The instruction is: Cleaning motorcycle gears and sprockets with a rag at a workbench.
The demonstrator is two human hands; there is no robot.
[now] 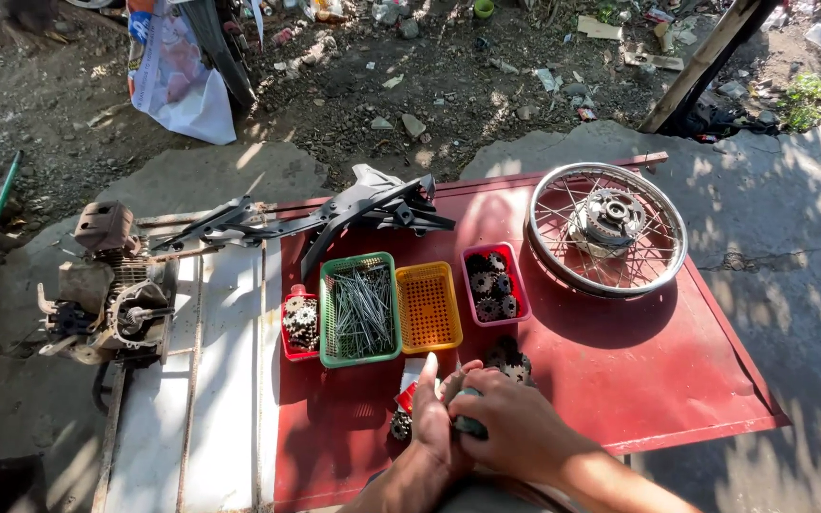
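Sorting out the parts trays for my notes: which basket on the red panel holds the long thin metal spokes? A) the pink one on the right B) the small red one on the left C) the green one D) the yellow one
C: the green basket is filled with the thin metal spokes, while the yellow basket beside it looks empty.

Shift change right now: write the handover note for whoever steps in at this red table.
Left hand: fingers out, steadying a small dark part.
Right hand: wrapped around that same part.
Things: loose gears just beyond the hands; more gears in the pink basket and the red basket; spokes in the green basket; the yellow basket looks empty. Spoked wheel at far right.
Done: parts sorted into baskets.
Left: the part in hand and loose gears remain unsorted.
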